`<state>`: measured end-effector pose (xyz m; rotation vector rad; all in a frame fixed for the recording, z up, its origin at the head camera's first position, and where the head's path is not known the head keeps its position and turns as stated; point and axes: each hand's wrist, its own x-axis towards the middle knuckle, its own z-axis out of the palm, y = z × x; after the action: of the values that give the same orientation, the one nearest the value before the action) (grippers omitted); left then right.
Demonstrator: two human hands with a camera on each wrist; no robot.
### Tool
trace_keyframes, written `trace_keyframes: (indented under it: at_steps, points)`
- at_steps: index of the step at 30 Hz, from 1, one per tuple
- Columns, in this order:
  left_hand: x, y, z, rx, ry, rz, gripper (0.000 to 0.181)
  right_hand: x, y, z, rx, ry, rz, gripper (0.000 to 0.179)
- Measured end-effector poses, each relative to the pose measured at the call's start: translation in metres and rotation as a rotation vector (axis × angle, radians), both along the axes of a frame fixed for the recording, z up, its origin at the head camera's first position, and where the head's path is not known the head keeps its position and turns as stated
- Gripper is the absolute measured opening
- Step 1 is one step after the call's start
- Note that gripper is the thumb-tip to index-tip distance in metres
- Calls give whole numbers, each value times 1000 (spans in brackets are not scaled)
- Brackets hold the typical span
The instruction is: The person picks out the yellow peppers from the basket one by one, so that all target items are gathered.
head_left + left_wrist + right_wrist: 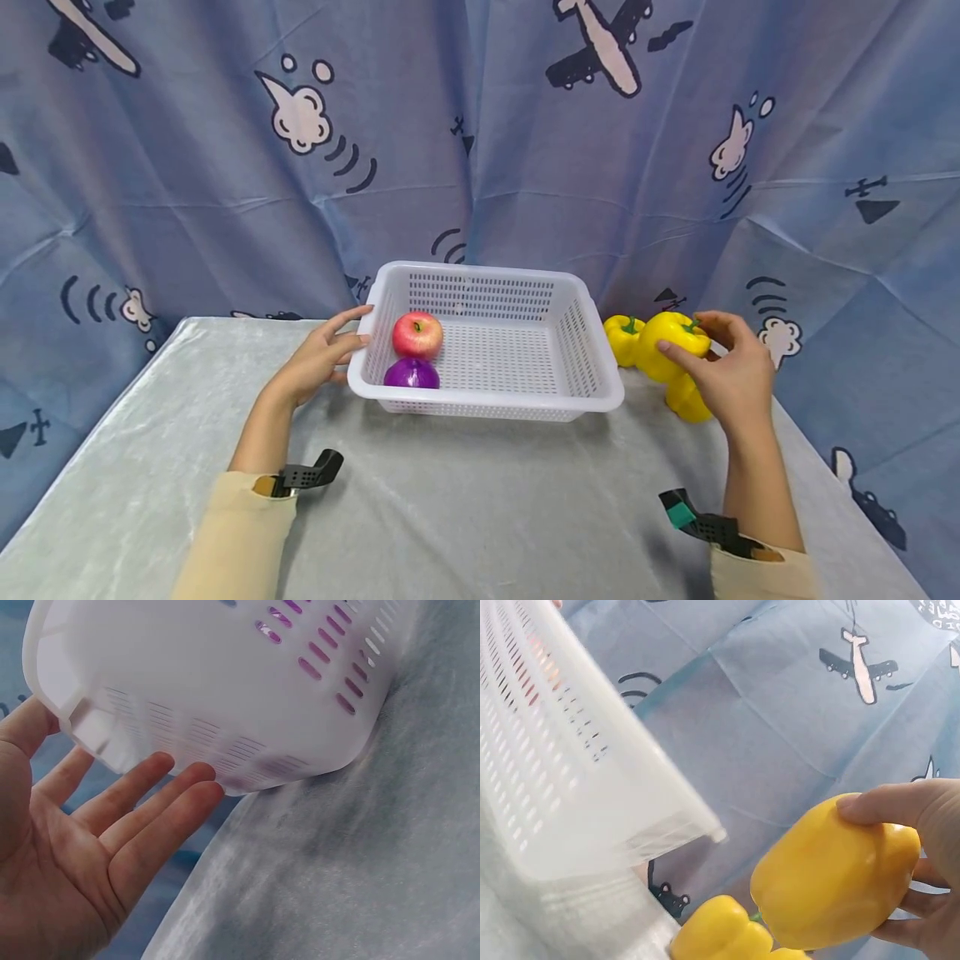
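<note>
My right hand [735,367] grips a yellow bell pepper [667,346] between thumb and fingers, raised off the table to the right of the basket. In the right wrist view the same bell pepper [836,874] appears large, with the thumb along its upper side. Two more yellow bell peppers, one behind [622,340] and one in front [686,400], are partly hidden by it. My left hand [315,362] is at the left end of a white perforated plastic basket [491,402]. Its fingers [180,817] are extended, touching the rim and outer wall.
Inside the basket, at its left end, lie a red apple [417,335] and a purple onion [412,374]. A pale grey cloth covers the table [465,508]. Behind it hangs a blue curtain [420,108] printed with planes.
</note>
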<state>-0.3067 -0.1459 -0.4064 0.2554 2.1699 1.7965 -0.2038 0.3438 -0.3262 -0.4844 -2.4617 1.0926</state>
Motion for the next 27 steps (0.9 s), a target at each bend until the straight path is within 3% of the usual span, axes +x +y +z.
trace_keyframes:
  at_steps: [19, 27]
  points:
    - [-2, 2, -1, 11, -4, 9, 65, -9, 3, -18, 136, -113, 74, 74]
    - [-2, 1, -2, 12, 1, 9, 64, -13, 3, -28, 158, -89, 108, 72]
